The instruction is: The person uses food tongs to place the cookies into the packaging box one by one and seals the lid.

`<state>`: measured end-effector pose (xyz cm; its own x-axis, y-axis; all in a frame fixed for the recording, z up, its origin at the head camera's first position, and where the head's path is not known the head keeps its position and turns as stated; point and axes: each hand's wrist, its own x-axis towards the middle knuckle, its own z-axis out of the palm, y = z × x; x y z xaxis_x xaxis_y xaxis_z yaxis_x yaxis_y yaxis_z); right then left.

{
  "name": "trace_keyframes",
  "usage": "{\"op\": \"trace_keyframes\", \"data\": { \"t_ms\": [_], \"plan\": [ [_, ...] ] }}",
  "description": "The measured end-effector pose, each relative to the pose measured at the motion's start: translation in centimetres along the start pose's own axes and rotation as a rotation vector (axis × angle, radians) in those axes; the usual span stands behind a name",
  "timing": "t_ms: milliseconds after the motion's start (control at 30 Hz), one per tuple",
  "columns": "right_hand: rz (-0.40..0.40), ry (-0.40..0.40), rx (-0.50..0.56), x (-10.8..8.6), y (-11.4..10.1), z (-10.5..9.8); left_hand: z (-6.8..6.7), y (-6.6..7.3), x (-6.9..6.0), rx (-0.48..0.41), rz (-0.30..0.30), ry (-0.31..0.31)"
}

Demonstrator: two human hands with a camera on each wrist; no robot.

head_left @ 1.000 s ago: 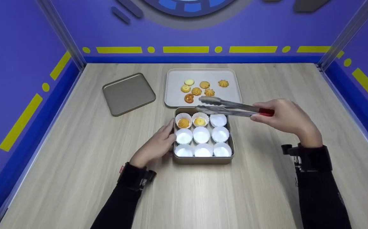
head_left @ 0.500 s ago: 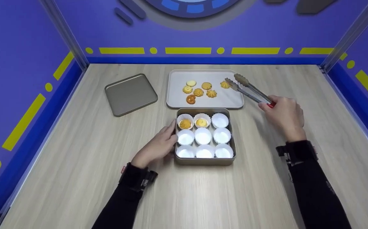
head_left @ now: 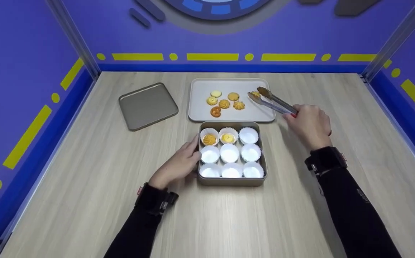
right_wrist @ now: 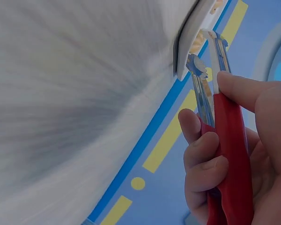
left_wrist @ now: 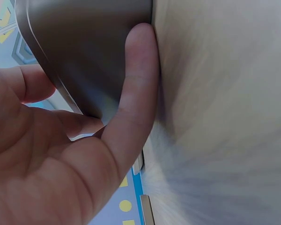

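In the head view, my right hand [head_left: 311, 123] grips the red handles [right_wrist: 233, 159] of metal tongs [head_left: 273, 103]. The tongs' tips stand apart around a flower-shaped cookie [head_left: 255, 94] at the right of the pale tray [head_left: 200, 86]. Whether they touch it I cannot tell. My left hand [head_left: 179, 161] rests against the left wall of a square tin [head_left: 230, 182], its fingers laid along the outside in the left wrist view. The tin holds rows of white paper cups [head_left: 229, 153]. A swirl cookie [head_left: 209, 139] and a round yellow cookie [head_left: 227, 138] sit in two back-row cups.
Several more cookies lie on the tray, among them a pretzel-shaped one [head_left: 215, 111] and a star-shaped one [head_left: 239, 105]. A brown metal lid [head_left: 148, 106] lies at the back left of the wooden table [head_left: 121, 179]. Blue walls [head_left: 211, 43] enclose the back and sides.
The tongs have swung from above the tin's back edge to the tray's right side, and their tips now straddle the flower-shaped cookie. My left hand stays at the tin.
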<state>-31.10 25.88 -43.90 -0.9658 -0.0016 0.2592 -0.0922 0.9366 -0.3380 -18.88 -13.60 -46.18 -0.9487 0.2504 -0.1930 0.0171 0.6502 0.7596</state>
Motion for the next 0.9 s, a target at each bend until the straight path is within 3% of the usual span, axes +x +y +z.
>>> {"op": "trace_keyframes", "data": {
  "t_ms": [600, 900],
  "plan": [
    [-0.033, 0.069, -0.037, -0.6, 0.5, 1.2, 0.0, 0.0, 0.2, 0.015, -0.007, -0.008],
    [-0.057, 0.051, -0.034, -1.3, 1.1, -0.4, 0.0, -0.2, 0.2, 0.01, 0.016, -0.003]
  ]
}}
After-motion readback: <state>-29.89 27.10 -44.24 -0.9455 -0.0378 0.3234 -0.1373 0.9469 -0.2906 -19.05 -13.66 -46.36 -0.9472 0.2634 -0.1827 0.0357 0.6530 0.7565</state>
